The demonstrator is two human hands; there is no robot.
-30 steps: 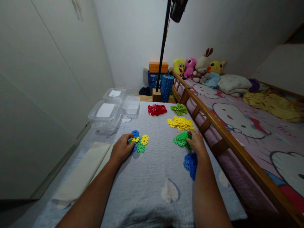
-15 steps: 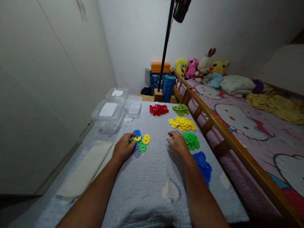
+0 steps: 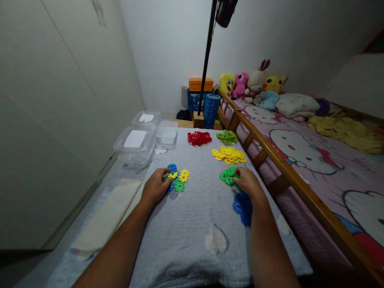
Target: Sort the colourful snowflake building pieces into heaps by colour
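In the head view, my left hand is closed on a small joined cluster of notched, flower-shaped plastic discs, in blue, yellow and green. The cluster rests at or just over the cloth; its left side is hidden by my fingers. My right hand is over the pile of green flower discs, thumb and fingertips apart and touching the pile. Just nearer to me lies a pile of dark blue discs, partly covered by my right forearm. Beyond the green pile is a heap of yellow discs.
Red discs and light green discs lie at the far end. Lidded clear plastic boxes stand at back left, a folded cream cloth at left. A wooden bed rail borders the right side; a black lamp pole rises behind.
My right hand has moved right, from the bare cloth onto the green pile. The left hand and its cluster have stayed in place. The view has shifted slightly.
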